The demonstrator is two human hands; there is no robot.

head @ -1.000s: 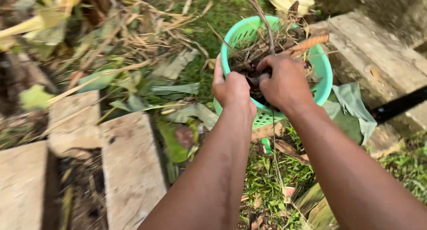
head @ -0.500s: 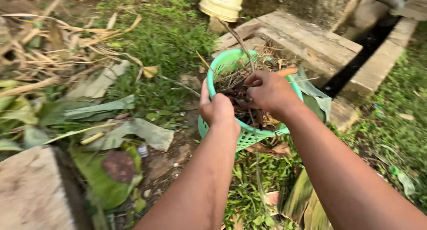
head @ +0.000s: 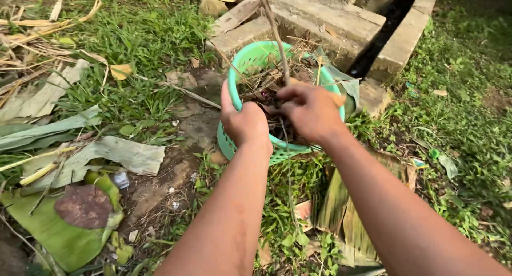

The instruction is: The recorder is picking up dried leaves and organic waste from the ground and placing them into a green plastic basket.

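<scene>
Basket (head: 237,68) of pale green plastic is sitting on grass before the concrete slab (head: 320,20); left hand (head: 244,121) is gripping its near rim, steadying it, while right hand (head: 309,111) is pinching dry twigs (head: 269,86) inside.

Grassy ground (head: 160,36) under green basket (head: 242,62), banana leaves (head: 58,148), concrete slabs (head: 320,14).

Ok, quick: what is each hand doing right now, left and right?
Left hand: closed on the rim of the green basket.
Right hand: closed over dry twigs and debris in the basket.
</scene>
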